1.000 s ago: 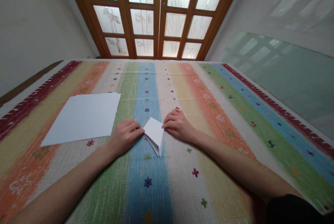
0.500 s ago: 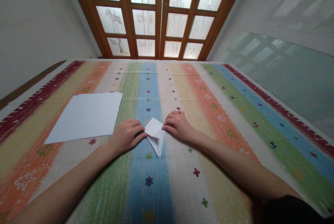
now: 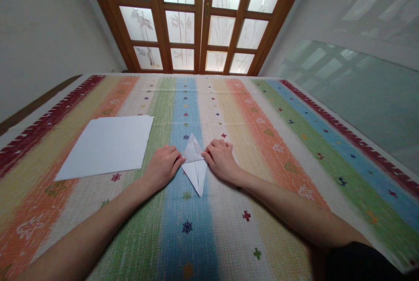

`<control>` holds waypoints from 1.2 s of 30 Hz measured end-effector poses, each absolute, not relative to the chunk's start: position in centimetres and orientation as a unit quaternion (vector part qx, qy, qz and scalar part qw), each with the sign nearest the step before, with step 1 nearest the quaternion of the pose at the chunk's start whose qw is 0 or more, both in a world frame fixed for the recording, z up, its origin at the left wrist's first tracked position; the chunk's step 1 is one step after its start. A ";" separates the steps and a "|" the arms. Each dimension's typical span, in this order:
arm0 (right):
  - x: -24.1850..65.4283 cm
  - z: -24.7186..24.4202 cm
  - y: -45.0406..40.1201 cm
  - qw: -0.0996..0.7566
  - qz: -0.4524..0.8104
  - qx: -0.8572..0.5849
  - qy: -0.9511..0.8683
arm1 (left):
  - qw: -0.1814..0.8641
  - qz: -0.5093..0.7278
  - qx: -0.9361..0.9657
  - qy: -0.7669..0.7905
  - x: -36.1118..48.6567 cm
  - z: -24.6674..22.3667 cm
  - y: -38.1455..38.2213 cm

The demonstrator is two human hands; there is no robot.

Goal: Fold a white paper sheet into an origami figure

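A small piece of folded white paper (image 3: 195,169) lies on the blue stripe of the tablecloth, shaped like a long diamond with one point toward me and one away. A crease runs across its middle. My left hand (image 3: 164,163) holds its left corner, with the thumb and curled fingers closed at the edge. On the opposite side, my right hand (image 3: 221,159) pinches the right corner, thumb resting on the paper. The tips of several fingers are tucked out of sight.
A stack of white paper sheets (image 3: 108,145) lies to the left. The striped tablecloth (image 3: 137,228) covers the table. Beyond its far edge stand wooden doors (image 3: 200,19) with frosted panes. A glass panel (image 3: 360,93) leans along the right wall.
The paper's upper flap has opened out from a short, blunt shape into a long point stretching away from me. Both hands have shifted only slightly and stay at the side corners.
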State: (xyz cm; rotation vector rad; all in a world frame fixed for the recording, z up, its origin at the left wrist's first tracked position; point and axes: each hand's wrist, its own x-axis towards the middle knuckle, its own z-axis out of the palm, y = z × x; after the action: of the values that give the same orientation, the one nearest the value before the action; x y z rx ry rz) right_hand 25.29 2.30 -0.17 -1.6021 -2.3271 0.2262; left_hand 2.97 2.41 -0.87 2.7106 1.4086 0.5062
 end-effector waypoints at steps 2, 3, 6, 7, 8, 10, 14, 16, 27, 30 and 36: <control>25.8 -0.2 2.3 0.173 0.102 -0.548 -0.812 | 0.015 0.156 0.874 0.460 3.0 -1.1 2.5; 26.0 -0.2 2.4 0.179 0.112 -0.542 -0.813 | 0.011 0.153 0.873 0.464 3.0 -1.2 2.6; 26.4 -0.3 2.5 0.185 0.127 -0.537 -0.813 | 0.000 0.149 0.867 0.475 3.1 -1.3 2.4; 26.4 -0.3 2.5 0.181 0.125 -0.540 -0.812 | -0.004 0.149 0.864 0.481 3.2 -1.3 2.3; 26.3 -0.3 2.6 0.175 0.120 -0.544 -0.812 | -0.008 0.149 0.861 0.486 3.3 -1.2 2.2; 25.9 -0.3 2.6 0.158 0.100 -0.554 -0.812 | -0.018 0.148 0.855 0.497 3.6 -1.1 2.0; 25.1 -0.2 2.6 0.124 0.043 -0.568 -0.812 | -0.039 0.128 0.844 0.519 4.1 -0.7 1.6; 24.8 -0.2 2.6 0.117 0.023 -0.574 -0.810 | -0.048 0.122 0.841 0.525 4.4 -0.5 1.4; 25.5 -1.0 2.6 0.195 0.019 -0.584 -0.788 | -0.042 0.106 0.931 0.348 4.2 -0.4 2.6; 26.4 -1.2 2.5 0.218 0.059 -0.579 -0.784 | 0.007 0.066 0.948 0.312 3.5 -0.9 3.7; 27.7 -0.9 2.0 0.240 0.071 -0.530 -0.810 | 0.059 0.069 0.949 0.302 2.7 -1.3 4.3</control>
State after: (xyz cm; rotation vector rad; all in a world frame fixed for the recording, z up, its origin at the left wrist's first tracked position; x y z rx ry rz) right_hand 27.67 2.00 -0.87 -1.4508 -2.2174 0.1932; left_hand 2.74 4.31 -1.31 2.8737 0.9151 0.2077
